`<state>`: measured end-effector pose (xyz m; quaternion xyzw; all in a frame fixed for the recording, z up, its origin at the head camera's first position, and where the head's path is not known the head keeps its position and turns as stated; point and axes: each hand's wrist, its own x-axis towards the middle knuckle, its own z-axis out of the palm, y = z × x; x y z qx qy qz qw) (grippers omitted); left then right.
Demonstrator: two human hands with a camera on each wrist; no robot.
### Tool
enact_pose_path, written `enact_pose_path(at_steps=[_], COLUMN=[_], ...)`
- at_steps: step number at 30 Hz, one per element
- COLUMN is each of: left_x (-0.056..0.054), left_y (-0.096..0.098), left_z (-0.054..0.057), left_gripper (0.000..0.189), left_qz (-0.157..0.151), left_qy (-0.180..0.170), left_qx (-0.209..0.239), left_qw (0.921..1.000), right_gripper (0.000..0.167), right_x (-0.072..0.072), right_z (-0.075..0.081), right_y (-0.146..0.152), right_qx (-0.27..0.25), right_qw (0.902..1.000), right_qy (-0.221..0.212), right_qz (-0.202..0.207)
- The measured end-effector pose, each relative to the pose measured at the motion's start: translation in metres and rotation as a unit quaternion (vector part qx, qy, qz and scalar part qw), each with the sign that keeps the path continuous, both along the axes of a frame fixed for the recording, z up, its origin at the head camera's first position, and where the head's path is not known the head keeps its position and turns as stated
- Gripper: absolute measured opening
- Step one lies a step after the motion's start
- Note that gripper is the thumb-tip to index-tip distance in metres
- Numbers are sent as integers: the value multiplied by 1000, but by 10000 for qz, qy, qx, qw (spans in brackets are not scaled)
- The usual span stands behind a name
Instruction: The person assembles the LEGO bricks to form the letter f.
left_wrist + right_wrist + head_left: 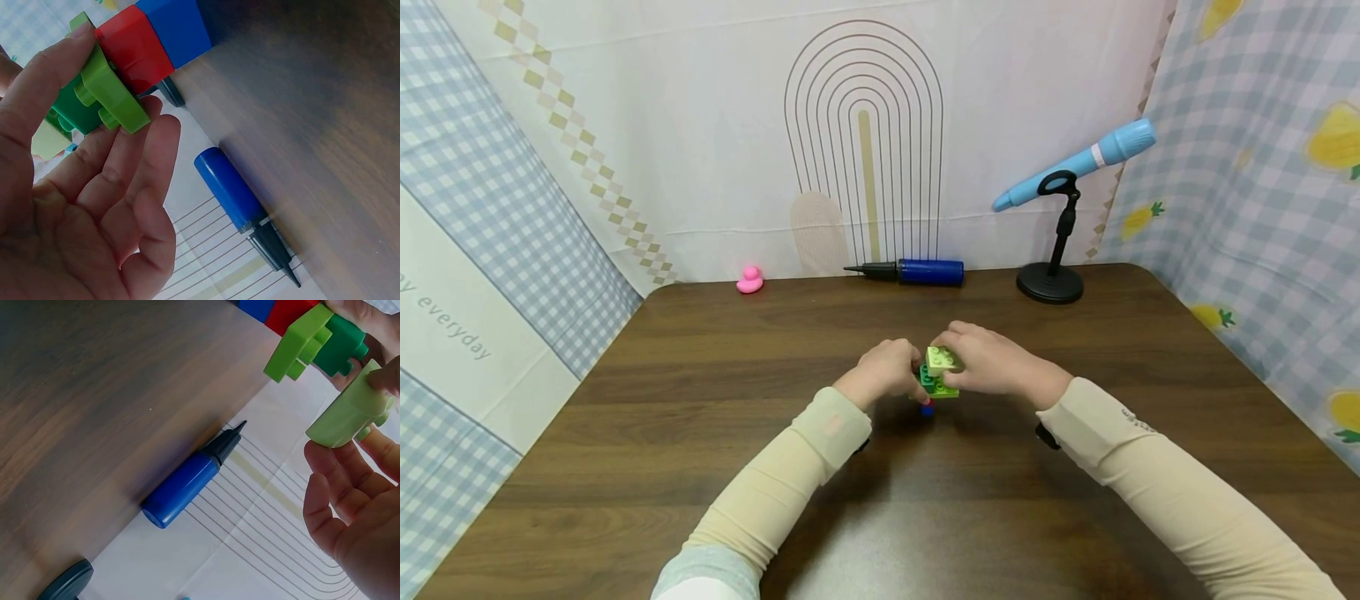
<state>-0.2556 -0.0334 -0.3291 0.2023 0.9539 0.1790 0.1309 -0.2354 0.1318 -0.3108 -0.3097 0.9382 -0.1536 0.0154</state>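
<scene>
My left hand (887,368) pinches a stack of toy building blocks above the table. In the left wrist view the stack runs from a blue block (178,28) through a red block (136,50) and a flat lime-green block (112,90) to a dark green block (78,106). Between thumb and fingers my right hand (992,360) grips a pale green block (347,412), its studs facing away from the stack. In the right wrist view a narrow gap shows between the pale block and the dark green one. Both hands nearly meet over the table's middle.
A blue hand pump (931,272) with a black nozzle lies along the back edge of the brown wooden table (700,417). To its left sits a pink toy duck (750,280). At the back right, a black stand (1051,283) supports a light-blue microphone (1075,165). Patterned curtains hang behind.
</scene>
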Motion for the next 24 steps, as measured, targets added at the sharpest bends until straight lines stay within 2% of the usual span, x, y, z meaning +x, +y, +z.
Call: enact_pose_path(at_steps=[8, 24], left_x=[-1, -2], left_y=[0, 1], left_z=[-1, -2], left_gripper=[33, 32], left_qz=[0, -17], left_qy=[15, 145], left_qx=[32, -67], left_qw=[10000, 9999], right_gripper=[34, 34], right_x=[0, 2], right_z=[-1, 2], right_y=[-5, -12], right_qx=[84, 408], right_qw=[9997, 9988], right_qy=[178, 168], right_qz=[154, 198])
